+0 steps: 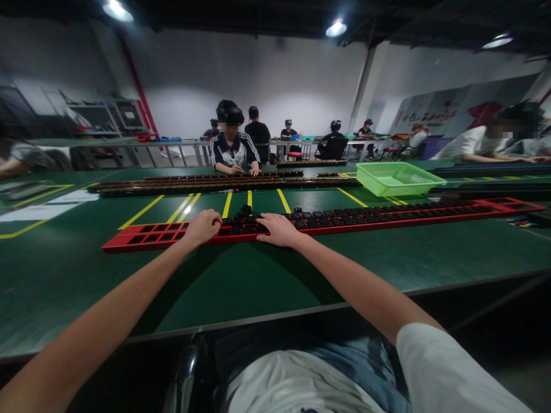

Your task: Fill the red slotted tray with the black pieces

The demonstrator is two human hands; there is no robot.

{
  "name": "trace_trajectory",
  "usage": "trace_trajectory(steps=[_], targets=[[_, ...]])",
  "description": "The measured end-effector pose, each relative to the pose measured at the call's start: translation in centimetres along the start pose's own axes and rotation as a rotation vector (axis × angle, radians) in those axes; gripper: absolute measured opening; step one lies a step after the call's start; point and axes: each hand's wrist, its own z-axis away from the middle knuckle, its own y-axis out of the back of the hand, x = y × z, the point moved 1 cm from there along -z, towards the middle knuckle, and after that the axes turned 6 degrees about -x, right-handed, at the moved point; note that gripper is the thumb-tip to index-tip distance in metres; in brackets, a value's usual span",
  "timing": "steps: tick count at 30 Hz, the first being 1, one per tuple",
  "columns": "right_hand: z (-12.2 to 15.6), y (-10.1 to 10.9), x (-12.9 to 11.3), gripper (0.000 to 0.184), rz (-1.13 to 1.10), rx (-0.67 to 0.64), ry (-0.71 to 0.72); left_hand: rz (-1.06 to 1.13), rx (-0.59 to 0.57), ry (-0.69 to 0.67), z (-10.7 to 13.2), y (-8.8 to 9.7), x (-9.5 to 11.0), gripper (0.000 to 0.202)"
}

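A long red tray (pixel 142 236) with rows of slots lies across the green table (pixel 241 281) in front of me. Small black parts fill most slots to the right, while the left slots look bare. My left hand (pixel 201 227) is curled at the tray's near edge, its fingers closed over the slots. My right hand (pixel 279 229) rests on the tray just right of it, fingers bent down onto the black parts. A loose black part (pixel 245 210) sits on the table just beyond the tray.
A light green plastic basket (pixel 398 178) stands beyond the tray at the right. Dark long trays (pixel 206 184) lie farther back, where a seated person (pixel 233 146) works opposite. More people sit at the far tables and at the right edge.
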Motion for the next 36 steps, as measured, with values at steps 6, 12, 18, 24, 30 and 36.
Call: trace_trajectory(steps=[6,12,18,24,30,36], targets=[[0.0,0.0,0.0,0.071,-0.006,-0.003,-0.003,-0.118,-0.003,0.028,0.2,0.3,0.5,0.023],[0.1,0.1,-0.1,0.071,-0.012,-0.014,-0.007,-0.167,0.007,0.018,0.2,0.3,0.7,0.027],[0.1,0.2,-0.1,0.071,-0.015,-0.013,-0.007,-0.138,-0.029,0.021,0.1,-0.2,0.2,0.033],[0.1,0.3,-0.2,0.071,-0.016,-0.015,-0.020,-0.039,-0.077,-0.049,-0.2,-1.0,-0.4,0.038],[0.1,0.3,-0.2,0.071,-0.020,-0.010,-0.007,0.007,-0.090,-0.163,-0.2,-1.7,-0.9,0.041],[0.1,0.3,-0.3,0.070,-0.015,-0.008,-0.009,0.013,-0.057,-0.194,-0.2,-1.8,-1.1,0.037]])
